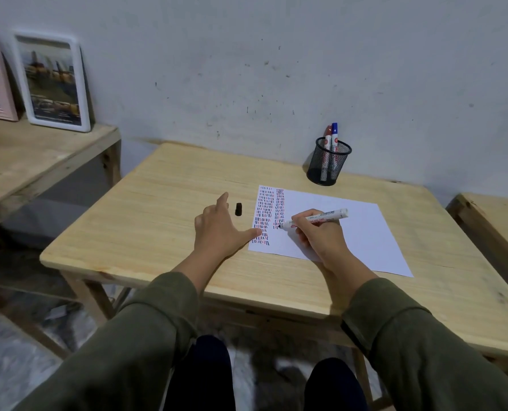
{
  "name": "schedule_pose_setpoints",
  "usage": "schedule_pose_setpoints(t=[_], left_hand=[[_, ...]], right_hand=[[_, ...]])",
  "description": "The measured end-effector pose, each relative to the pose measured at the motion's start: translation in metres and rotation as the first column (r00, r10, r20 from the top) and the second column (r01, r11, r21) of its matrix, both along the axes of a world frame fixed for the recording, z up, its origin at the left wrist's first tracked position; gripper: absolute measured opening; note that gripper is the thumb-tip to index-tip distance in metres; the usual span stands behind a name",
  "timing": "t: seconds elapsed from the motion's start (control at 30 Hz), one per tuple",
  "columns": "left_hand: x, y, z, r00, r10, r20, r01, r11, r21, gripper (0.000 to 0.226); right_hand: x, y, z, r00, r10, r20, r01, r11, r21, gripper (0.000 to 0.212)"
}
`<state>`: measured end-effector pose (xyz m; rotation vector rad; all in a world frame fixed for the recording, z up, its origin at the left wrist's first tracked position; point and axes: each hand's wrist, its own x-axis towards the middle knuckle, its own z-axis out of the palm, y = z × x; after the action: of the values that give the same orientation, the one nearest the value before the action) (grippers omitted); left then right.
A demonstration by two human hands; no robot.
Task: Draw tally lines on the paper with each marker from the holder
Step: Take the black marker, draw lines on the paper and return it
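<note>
- Two markers (330,143), one red-capped and one blue-capped, stand in the mesh holder (329,163) at the far side of the table (157,209), well clear of the writing
- Right hand (318,235) has its grip clamped on an uncapped black marker (315,218), tip down at the foot of the second column of tally lines (279,207) on the paper (350,229)
- Left hand (220,229) lies spread with fingers apart, holding nothing; only its thumb tip presses the paper's left edge, so a firm stroke could probably skid or turn the sheet
- Loose black cap (238,209) lies on the table just beside the left fingers; a nudge might roll it toward the left table edge
- Heel of the right hand rests on the paper below the marks and could smear fresh ink if it slides left
- Room is plentiful: most of the sheet to the right is blank, and the near table edge is clear
</note>
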<state>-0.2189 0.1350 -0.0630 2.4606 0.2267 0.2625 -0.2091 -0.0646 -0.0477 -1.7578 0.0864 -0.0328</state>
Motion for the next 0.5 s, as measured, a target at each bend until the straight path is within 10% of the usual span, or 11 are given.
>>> schedule_pose_setpoints(t=[0.5], left_hand=[[0.0004, 0.001, -0.0021, 1.0, -0.005, 0.001, 0.005, 1.0, -0.021, 0.114]], right_hand=[[0.0008, 0.0013, -0.0003, 1.0, -0.011, -0.015, 0.011, 1.0, 0.008, 0.008]])
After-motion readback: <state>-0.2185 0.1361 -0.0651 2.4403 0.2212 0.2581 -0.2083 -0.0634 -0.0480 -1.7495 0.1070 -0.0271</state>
